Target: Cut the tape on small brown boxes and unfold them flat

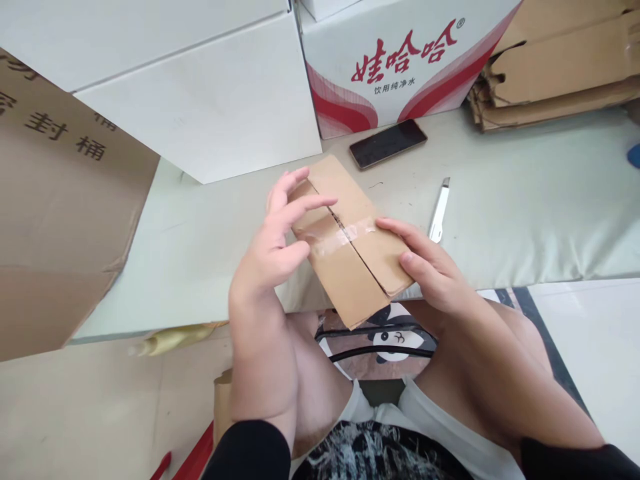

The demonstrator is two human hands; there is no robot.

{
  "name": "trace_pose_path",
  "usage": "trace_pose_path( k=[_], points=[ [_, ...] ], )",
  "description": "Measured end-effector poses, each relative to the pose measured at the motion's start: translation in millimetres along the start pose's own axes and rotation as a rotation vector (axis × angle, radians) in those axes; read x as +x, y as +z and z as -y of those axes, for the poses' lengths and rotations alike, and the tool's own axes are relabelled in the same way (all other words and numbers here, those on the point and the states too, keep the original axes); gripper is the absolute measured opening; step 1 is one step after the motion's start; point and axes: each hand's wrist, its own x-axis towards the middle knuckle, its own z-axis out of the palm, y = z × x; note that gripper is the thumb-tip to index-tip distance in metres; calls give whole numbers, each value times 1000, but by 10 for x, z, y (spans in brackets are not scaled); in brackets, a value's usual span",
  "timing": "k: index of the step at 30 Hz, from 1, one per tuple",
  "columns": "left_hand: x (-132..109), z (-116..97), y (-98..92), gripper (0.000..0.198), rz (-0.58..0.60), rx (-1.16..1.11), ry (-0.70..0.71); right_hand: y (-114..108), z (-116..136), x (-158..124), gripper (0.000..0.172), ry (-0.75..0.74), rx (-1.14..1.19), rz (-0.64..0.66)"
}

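A small brown cardboard box (350, 267) lies tilted over the near edge of the pale table (525, 220), its two flaps closed and a strip of clear tape (340, 237) across the seam. My left hand (277, 247) rests at the box's left side, fingers spread and pressing on the tape end. My right hand (425, 263) lies on the box's right edge, fingers together and flat, steadying it.
A white utility knife (439, 212) and a dark phone (388, 143) lie on the table behind the box. White cartons (200, 87), a red-and-white printed carton (400, 60), flattened cardboard (560, 67) and a large brown carton (55, 220) ring the table.
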Motion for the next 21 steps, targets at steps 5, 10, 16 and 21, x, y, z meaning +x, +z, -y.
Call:
trace_pose_path(
  k=[5, 10, 16, 21],
  points=[
    [89, 6, 19, 26, -120, -134, 50, -36, -10, 5, 49, 33, -15, -24],
    [94, -58, 14, 17, -58, -130, 19, -34, -9, -1, 47, 21, -11, -31],
    [108, -14, 63, 5, -141, -87, 30, -29, -45, 4, 49, 25, -18, -12],
    [118, -4, 107, 14, -200, -123, 26, -28, -41, 6, 48, 10, -16, -6]
  ],
)
